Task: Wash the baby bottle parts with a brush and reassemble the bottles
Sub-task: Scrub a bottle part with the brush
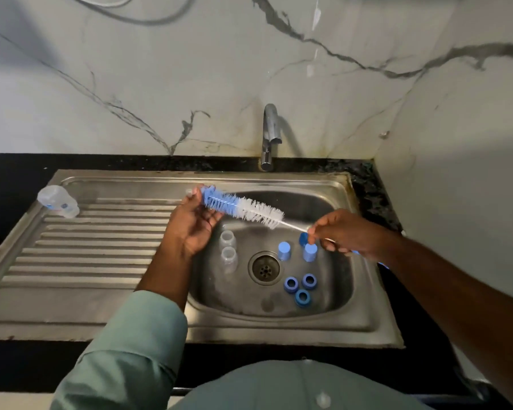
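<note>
i see the bottle brush (243, 210) held up over the sink (323, 184), spanning the gap between my two hands. my left hand (191, 226) is at the blue bristle end, palm turned up, fingers loosely curled under the bristles with the thumb near the tip; it touches the brush head, though i cannot tell how firmly it grips. my right hand (342, 232) pinches the thin wire handle between thumb and fingertips, the rest of the handle hidden inside that hand.

the brush's long axis runs nearly level, from upper left to lower right in the view: blue bristles toward the left and a little farther from me, white bristles in the middle, bare stem sloping down to the right hand.

below the brush, in the basin, two clear bottles (228, 247) stand upright just left of the drain (264, 267), under my left hand. right of the drain stand two light blue caps (284, 250), one just beneath my right fingertips, with a darker blue piece partly hidden behind it. three blue screw rings (301, 287) sit clustered closer to me, openings up.

on the ribbed drainboard (101, 247) at far left lies a clear bottle piece (58, 201), well apart from both hands. the tap (271, 134) rises behind the basin from the dark counter (12, 173).
</note>
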`<action>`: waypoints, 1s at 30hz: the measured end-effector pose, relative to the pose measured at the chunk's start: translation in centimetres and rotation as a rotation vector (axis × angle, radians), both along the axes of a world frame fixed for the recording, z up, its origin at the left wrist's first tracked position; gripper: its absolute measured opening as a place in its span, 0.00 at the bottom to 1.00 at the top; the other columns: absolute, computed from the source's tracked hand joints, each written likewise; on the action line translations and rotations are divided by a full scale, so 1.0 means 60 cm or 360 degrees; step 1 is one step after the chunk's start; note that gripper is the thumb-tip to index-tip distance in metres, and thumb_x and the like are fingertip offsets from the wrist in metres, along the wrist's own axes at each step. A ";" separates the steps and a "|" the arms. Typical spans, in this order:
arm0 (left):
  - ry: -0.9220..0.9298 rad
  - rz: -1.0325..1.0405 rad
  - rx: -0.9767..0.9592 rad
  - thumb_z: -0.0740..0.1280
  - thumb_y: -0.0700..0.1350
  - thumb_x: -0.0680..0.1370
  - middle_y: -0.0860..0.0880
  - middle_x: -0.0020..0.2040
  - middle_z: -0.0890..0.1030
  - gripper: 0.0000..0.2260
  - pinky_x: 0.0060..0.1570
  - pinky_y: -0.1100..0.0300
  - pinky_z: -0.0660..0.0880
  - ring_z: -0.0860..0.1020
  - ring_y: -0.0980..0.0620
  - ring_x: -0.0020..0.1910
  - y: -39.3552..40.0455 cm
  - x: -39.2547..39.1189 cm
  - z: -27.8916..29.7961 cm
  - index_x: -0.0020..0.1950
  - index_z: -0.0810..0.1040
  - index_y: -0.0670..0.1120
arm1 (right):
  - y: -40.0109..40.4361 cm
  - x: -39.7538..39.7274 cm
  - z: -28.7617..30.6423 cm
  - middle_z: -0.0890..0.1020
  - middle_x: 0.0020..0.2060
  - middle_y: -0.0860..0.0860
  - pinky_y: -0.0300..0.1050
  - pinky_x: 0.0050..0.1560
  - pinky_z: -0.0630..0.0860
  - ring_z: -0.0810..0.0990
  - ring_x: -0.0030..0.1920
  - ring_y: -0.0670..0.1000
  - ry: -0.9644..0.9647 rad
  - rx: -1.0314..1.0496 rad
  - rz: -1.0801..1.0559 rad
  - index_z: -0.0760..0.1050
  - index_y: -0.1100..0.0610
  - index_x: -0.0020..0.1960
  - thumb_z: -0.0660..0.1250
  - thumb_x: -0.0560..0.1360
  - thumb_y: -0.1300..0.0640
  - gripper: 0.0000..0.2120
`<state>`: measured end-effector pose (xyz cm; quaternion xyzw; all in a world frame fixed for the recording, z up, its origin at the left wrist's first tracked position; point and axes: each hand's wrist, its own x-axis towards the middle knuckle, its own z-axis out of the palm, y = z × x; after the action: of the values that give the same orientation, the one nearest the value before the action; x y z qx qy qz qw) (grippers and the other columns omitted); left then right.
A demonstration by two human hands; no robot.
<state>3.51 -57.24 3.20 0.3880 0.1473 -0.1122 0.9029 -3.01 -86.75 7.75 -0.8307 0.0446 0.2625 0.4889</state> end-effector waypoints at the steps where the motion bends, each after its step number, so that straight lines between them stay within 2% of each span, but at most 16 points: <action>1: 0.0066 0.0119 0.0035 0.65 0.46 0.78 0.45 0.49 0.81 0.08 0.44 0.55 0.83 0.82 0.48 0.48 0.002 0.010 -0.002 0.53 0.77 0.43 | 0.001 0.002 -0.005 0.74 0.24 0.50 0.37 0.26 0.63 0.68 0.21 0.45 -0.0237 -0.0203 0.0026 0.79 0.57 0.39 0.65 0.77 0.54 0.11; 3: 0.0183 0.0298 0.0032 0.66 0.45 0.79 0.44 0.48 0.81 0.08 0.49 0.55 0.82 0.82 0.49 0.48 0.015 0.027 -0.009 0.54 0.77 0.42 | -0.007 0.008 -0.025 0.78 0.32 0.47 0.42 0.38 0.71 0.77 0.34 0.45 -0.0669 -0.0634 0.0081 0.77 0.52 0.41 0.69 0.74 0.49 0.08; 5: 0.0245 0.0355 0.0030 0.68 0.46 0.79 0.44 0.50 0.81 0.09 0.51 0.54 0.82 0.82 0.48 0.50 0.030 0.040 -0.015 0.55 0.77 0.42 | -0.014 0.002 -0.039 0.80 0.44 0.51 0.48 0.48 0.74 0.79 0.47 0.53 -0.0950 -0.0912 -0.0036 0.77 0.52 0.49 0.69 0.75 0.50 0.06; 7: 0.0271 0.0311 0.0003 0.68 0.48 0.78 0.44 0.52 0.81 0.11 0.54 0.52 0.80 0.81 0.47 0.53 0.038 0.044 -0.014 0.55 0.77 0.42 | -0.013 -0.012 -0.043 0.81 0.47 0.55 0.51 0.45 0.77 0.80 0.46 0.58 -0.1292 -0.1110 -0.0105 0.77 0.56 0.54 0.65 0.77 0.52 0.09; 10: 0.0294 0.0143 -0.0004 0.67 0.51 0.78 0.44 0.54 0.80 0.13 0.51 0.48 0.78 0.79 0.45 0.57 0.047 0.041 -0.020 0.57 0.76 0.45 | -0.013 -0.027 -0.039 0.82 0.39 0.54 0.48 0.33 0.77 0.81 0.37 0.58 -0.1841 -0.1338 0.0101 0.79 0.57 0.48 0.59 0.78 0.49 0.14; 11: 0.0285 0.0075 -0.0012 0.68 0.52 0.78 0.44 0.57 0.79 0.13 0.50 0.46 0.77 0.78 0.44 0.59 0.053 0.041 -0.026 0.58 0.75 0.46 | -0.014 -0.026 -0.033 0.82 0.38 0.54 0.46 0.31 0.77 0.81 0.36 0.57 -0.1877 -0.1371 0.0179 0.79 0.56 0.47 0.59 0.78 0.48 0.14; 12: 0.0260 0.0007 -0.0024 0.67 0.52 0.77 0.44 0.61 0.78 0.14 0.51 0.43 0.77 0.77 0.43 0.62 0.059 0.041 -0.034 0.57 0.75 0.46 | -0.011 -0.024 -0.026 0.82 0.36 0.53 0.42 0.31 0.75 0.81 0.35 0.56 -0.1763 -0.1331 0.0242 0.80 0.56 0.46 0.60 0.78 0.48 0.14; 13: 0.0213 -0.0061 -0.0031 0.67 0.52 0.77 0.43 0.62 0.78 0.12 0.52 0.41 0.77 0.76 0.42 0.63 0.065 0.040 -0.040 0.56 0.76 0.46 | -0.005 -0.021 -0.013 0.81 0.34 0.53 0.38 0.30 0.72 0.80 0.32 0.53 -0.1439 -0.1187 0.0268 0.80 0.56 0.45 0.62 0.78 0.49 0.14; 16: 0.0117 -0.0191 -0.0062 0.65 0.50 0.78 0.44 0.54 0.81 0.09 0.50 0.39 0.79 0.82 0.44 0.51 0.071 0.036 -0.043 0.52 0.77 0.46 | 0.012 -0.018 0.023 0.77 0.28 0.57 0.33 0.20 0.60 0.66 0.19 0.46 0.0104 -0.0106 0.0224 0.81 0.62 0.43 0.65 0.77 0.54 0.12; 17: 0.0101 -0.0197 -0.0101 0.65 0.50 0.76 0.44 0.51 0.83 0.11 0.47 0.40 0.81 0.84 0.45 0.46 0.073 0.037 -0.042 0.54 0.76 0.45 | 0.013 -0.016 0.028 0.77 0.28 0.57 0.32 0.19 0.57 0.62 0.18 0.45 0.0305 0.0067 0.0197 0.81 0.62 0.43 0.64 0.78 0.55 0.12; 19: 0.0079 -0.0146 -0.0146 0.66 0.49 0.74 0.43 0.47 0.84 0.11 0.42 0.48 0.83 0.85 0.46 0.43 0.078 0.045 -0.039 0.53 0.76 0.44 | 0.012 -0.006 0.021 0.80 0.30 0.56 0.35 0.23 0.60 0.66 0.20 0.45 0.0087 -0.0183 0.0165 0.80 0.60 0.42 0.63 0.79 0.54 0.13; 21: 0.0116 -0.0055 -0.0065 0.64 0.46 0.79 0.44 0.45 0.84 0.06 0.40 0.53 0.83 0.85 0.48 0.42 0.076 0.056 -0.041 0.49 0.76 0.44 | 0.007 0.005 0.010 0.81 0.32 0.52 0.40 0.32 0.67 0.76 0.29 0.48 -0.0556 -0.1005 0.0066 0.79 0.55 0.41 0.65 0.77 0.48 0.13; 23: 0.0171 0.0000 0.0015 0.62 0.46 0.82 0.44 0.42 0.85 0.08 0.40 0.53 0.83 0.85 0.49 0.40 0.065 0.063 -0.046 0.48 0.76 0.43 | 0.003 0.015 -0.007 0.80 0.33 0.54 0.45 0.37 0.70 0.78 0.37 0.56 -0.1153 -0.1770 -0.0114 0.76 0.54 0.39 0.61 0.78 0.44 0.16; 25: 0.0199 -0.0004 0.0005 0.62 0.49 0.82 0.45 0.45 0.85 0.09 0.48 0.47 0.80 0.84 0.47 0.46 0.054 0.064 -0.047 0.51 0.77 0.44 | 0.012 0.005 -0.017 0.78 0.31 0.55 0.46 0.36 0.70 0.77 0.35 0.58 -0.1554 -0.1978 -0.0132 0.75 0.54 0.37 0.56 0.78 0.44 0.19; 27: 0.0200 -0.0060 -0.0007 0.62 0.52 0.81 0.46 0.49 0.84 0.10 0.53 0.39 0.75 0.81 0.47 0.53 0.058 0.066 -0.049 0.53 0.77 0.47 | 0.025 0.001 -0.016 0.77 0.29 0.53 0.42 0.33 0.66 0.75 0.30 0.55 -0.1420 -0.1665 -0.0049 0.73 0.53 0.36 0.54 0.80 0.43 0.20; 30: 0.0142 -0.0159 -0.0110 0.61 0.56 0.80 0.50 0.46 0.85 0.13 0.47 0.33 0.78 0.83 0.49 0.49 0.085 0.074 -0.058 0.52 0.78 0.48 | 0.038 0.002 0.000 0.68 0.22 0.50 0.39 0.27 0.60 0.64 0.23 0.48 -0.0182 -0.0311 -0.0150 0.73 0.57 0.34 0.61 0.78 0.44 0.21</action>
<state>7.97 -52.13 -0.29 0.3580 0.1639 -0.1791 0.9016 -2.91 -84.45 7.77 -0.8850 0.0811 0.1858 0.4192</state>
